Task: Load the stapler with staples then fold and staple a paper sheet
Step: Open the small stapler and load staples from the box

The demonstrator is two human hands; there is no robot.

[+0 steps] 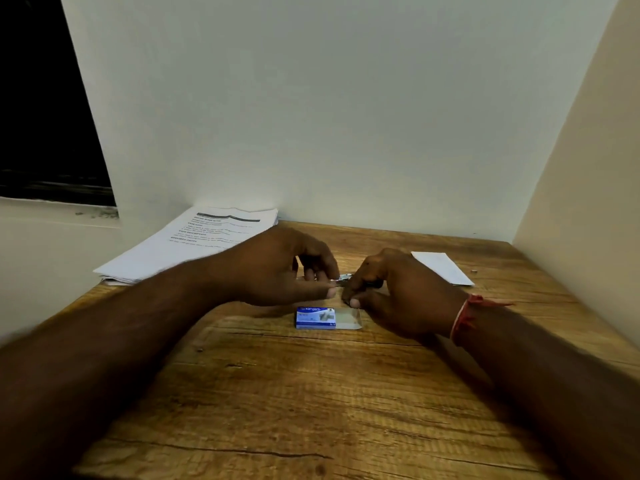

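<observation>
My right hand is closed around a small dark stapler; only its metal front end shows between the two hands. My left hand pinches at that metal end with thumb and fingers, and any staples in the pinch are too small to make out. Just in front of the hands, a blue staple box lies on the wooden table, its inner tray slid out to the right. A stack of printed paper sheets rests at the back left corner.
A folded white paper lies at the back right, with a tiny object beside it. White walls close off the table at the back and right. A red thread band circles my right wrist.
</observation>
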